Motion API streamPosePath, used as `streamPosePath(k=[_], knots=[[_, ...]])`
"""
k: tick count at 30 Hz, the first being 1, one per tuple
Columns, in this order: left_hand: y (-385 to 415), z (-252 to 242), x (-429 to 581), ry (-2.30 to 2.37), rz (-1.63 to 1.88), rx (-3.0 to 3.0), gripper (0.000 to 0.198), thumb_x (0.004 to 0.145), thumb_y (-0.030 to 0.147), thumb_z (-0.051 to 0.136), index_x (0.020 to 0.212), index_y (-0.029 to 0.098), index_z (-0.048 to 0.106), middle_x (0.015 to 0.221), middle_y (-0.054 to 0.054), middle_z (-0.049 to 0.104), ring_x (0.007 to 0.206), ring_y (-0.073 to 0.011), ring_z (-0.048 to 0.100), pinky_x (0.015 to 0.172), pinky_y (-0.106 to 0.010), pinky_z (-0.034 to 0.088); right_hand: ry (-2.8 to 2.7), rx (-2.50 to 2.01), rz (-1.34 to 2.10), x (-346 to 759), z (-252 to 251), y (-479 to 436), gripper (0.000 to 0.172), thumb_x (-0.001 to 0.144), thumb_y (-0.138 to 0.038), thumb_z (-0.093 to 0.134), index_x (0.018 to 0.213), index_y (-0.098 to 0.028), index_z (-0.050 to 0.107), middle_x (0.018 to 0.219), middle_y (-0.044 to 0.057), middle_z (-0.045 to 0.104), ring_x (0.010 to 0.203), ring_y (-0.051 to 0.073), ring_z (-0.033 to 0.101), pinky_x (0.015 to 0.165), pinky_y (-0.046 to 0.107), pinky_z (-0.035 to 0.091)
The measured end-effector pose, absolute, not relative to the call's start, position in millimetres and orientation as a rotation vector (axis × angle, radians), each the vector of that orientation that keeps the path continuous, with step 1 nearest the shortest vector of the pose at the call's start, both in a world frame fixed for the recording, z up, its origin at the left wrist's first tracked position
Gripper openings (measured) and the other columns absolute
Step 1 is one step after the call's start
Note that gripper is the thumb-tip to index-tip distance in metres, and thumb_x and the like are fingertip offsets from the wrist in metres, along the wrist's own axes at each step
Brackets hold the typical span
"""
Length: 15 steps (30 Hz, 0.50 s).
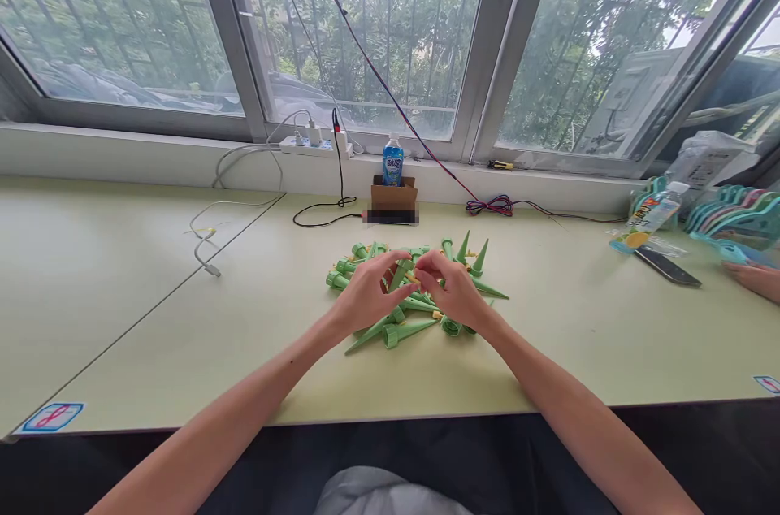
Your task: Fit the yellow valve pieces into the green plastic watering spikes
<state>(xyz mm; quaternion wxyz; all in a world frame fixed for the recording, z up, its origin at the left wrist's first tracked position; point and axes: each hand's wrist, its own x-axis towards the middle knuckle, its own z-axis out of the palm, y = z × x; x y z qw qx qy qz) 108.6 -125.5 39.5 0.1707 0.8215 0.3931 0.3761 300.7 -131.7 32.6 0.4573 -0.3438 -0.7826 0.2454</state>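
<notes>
Above a pile of green plastic watering spikes (pixel 409 331) on the table, my two hands meet. My left hand (pixel 373 287) is closed around one green watering spike (pixel 400 273), its fingers partly covering it. My right hand (pixel 448 287) pinches a small yellow piece (pixel 414 278) against that spike, its fingertips close to the left thumb. Exactly how the yellow piece sits on the spike is hidden by my fingers. Several spikes with ribbed caps and pointed ends lie under and around both hands, some with yellow parts on them.
Behind the pile stands a small cardboard box (pixel 395 196) with a blue bottle (pixel 393 161). Cables (pixel 493 206) and a power strip (pixel 314 144) run along the sill. To the right are a drink bottle (pixel 649 218), a phone (pixel 668 266), hangers (pixel 734 214) and another person's hand (pixel 756 279).
</notes>
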Motion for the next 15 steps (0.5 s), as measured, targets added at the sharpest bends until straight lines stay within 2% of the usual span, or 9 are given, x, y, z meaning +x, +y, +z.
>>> streamPosePath(k=[7, 15], knots=[[-124.2, 37.1, 108.9, 1.117, 1.089, 2.358, 0.037, 0.085, 0.039, 0.065, 0.118, 0.023, 0.059, 0.089, -0.002, 0.063, 0.065, -0.0120, 0.055, 0.061, -0.025, 0.048, -1.935, -0.851, 0.631, 301.7, 30.4, -132.0, 0.007, 0.096, -0.027, 0.048, 0.099, -0.022, 0.052, 0.073, -0.001, 0.060, 0.060, 0.013, 0.057, 0.061, 0.028, 0.049], [-124.8, 36.3, 109.4, 1.139, 1.107, 2.381, 0.036, 0.084, 0.038, 0.066, 0.116, 0.022, 0.060, 0.088, -0.002, 0.064, 0.063, -0.0126, 0.056, 0.064, -0.028, 0.049, -1.876, -0.882, 0.766, 300.4, 32.2, -134.7, 0.011, 0.096, -0.032, 0.050, 0.099, -0.022, 0.052, 0.073, -0.001, 0.061, 0.058, 0.013, 0.058, 0.061, 0.028, 0.050]])
